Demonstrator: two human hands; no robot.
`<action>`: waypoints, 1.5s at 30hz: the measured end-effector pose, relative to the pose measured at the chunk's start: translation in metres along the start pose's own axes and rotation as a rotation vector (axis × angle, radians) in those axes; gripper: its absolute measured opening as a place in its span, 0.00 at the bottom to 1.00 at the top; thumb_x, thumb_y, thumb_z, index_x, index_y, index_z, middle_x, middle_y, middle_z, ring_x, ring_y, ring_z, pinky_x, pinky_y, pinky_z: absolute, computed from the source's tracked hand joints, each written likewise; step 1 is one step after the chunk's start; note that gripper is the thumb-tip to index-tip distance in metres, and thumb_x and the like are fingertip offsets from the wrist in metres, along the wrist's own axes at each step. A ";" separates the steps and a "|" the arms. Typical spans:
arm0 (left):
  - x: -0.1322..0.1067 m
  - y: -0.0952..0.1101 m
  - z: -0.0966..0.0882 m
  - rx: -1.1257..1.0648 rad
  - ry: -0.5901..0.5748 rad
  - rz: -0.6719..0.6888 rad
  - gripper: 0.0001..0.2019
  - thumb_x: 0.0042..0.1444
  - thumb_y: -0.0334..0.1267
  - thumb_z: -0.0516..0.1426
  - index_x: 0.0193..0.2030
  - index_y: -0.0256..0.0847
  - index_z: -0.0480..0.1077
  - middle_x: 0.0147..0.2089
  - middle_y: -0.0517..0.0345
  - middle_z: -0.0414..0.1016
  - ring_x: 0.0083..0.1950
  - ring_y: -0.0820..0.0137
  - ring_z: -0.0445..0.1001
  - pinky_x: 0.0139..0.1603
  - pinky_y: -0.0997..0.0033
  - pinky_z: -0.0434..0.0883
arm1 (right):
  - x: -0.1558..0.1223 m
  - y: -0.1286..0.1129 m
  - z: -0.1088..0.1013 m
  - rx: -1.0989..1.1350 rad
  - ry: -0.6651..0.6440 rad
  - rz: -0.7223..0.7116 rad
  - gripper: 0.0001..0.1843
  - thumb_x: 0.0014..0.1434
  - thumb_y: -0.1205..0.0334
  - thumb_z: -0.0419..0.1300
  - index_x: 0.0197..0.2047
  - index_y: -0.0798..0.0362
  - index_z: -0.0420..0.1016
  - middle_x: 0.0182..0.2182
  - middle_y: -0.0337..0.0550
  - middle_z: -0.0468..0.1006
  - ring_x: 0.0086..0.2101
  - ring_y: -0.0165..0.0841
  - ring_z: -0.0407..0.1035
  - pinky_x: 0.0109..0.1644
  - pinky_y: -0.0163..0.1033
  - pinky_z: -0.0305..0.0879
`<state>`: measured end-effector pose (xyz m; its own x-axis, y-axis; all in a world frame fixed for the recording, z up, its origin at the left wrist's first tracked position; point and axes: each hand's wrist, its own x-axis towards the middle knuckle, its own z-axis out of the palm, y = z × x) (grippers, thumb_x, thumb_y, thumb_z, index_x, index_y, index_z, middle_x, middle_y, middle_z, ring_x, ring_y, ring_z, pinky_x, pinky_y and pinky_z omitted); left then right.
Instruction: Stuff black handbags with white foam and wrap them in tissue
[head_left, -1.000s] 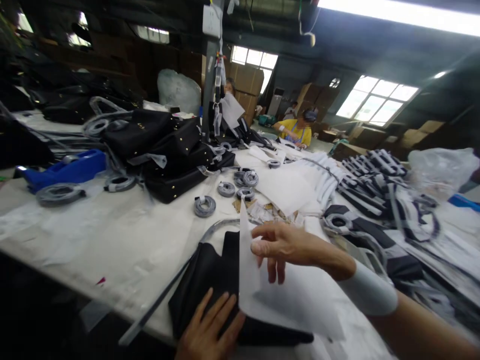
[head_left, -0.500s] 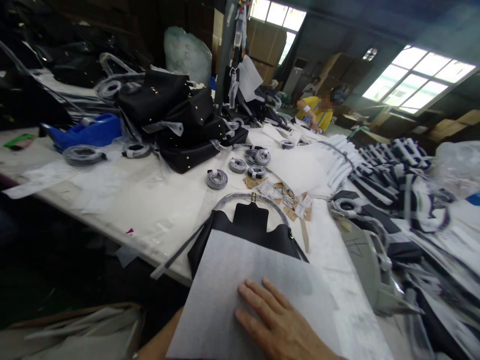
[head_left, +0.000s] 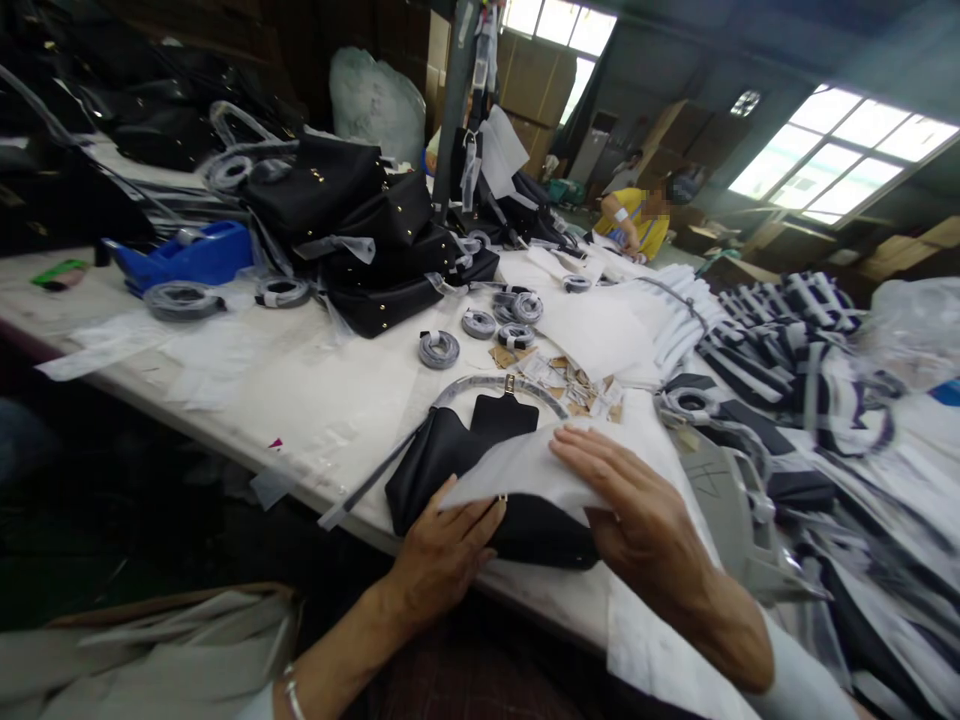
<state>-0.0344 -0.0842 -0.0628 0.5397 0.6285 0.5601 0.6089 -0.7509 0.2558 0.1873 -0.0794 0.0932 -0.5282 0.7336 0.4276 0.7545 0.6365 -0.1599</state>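
Note:
A black handbag [head_left: 544, 540] lies on the table in front of me, its flap [head_left: 504, 418] opened away from me and a wrapped handle [head_left: 469, 385] arching behind. Over its opening is a thin white sheet [head_left: 517, 465], bent and curved. My left hand [head_left: 446, 545] rests with extended fingers on the bag's front, beside a small gold fitting, at the sheet's near edge. My right hand [head_left: 637, 490] lies stretched over the sheet's right end, its fingertips on top. The right thumb is mostly hidden. A wrapped strap [head_left: 367, 475] runs out to the bag's left.
Stacked black bags [head_left: 352, 230] stand at the back left by a blue tape dispenser [head_left: 184, 258]. Several coiled straps [head_left: 439, 349] and paper tags [head_left: 577, 385] lie behind the bag. White sheets [head_left: 600, 330] and a grey bin [head_left: 724, 500] are at right. A person in yellow [head_left: 652, 225] sits farther back.
The white sheet, flat across the bag's front before, is now bent over its opening. My left hand has come out onto the bag's front; my right hand has moved up and right.

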 end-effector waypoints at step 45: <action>-0.012 0.007 -0.034 -0.190 0.195 0.133 0.14 0.66 0.26 0.48 0.50 0.34 0.73 0.40 0.50 0.80 0.43 0.70 0.78 0.44 0.72 0.75 | -0.012 0.004 0.071 0.242 -0.605 -0.079 0.24 0.72 0.57 0.49 0.69 0.47 0.58 0.68 0.44 0.61 0.68 0.39 0.48 0.72 0.52 0.46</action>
<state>-0.0564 -0.1041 -0.0414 0.4743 0.4847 0.7349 0.4107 -0.8602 0.3022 0.1689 -0.0690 0.0240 -0.7578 0.6416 -0.1186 0.6326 0.6779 -0.3746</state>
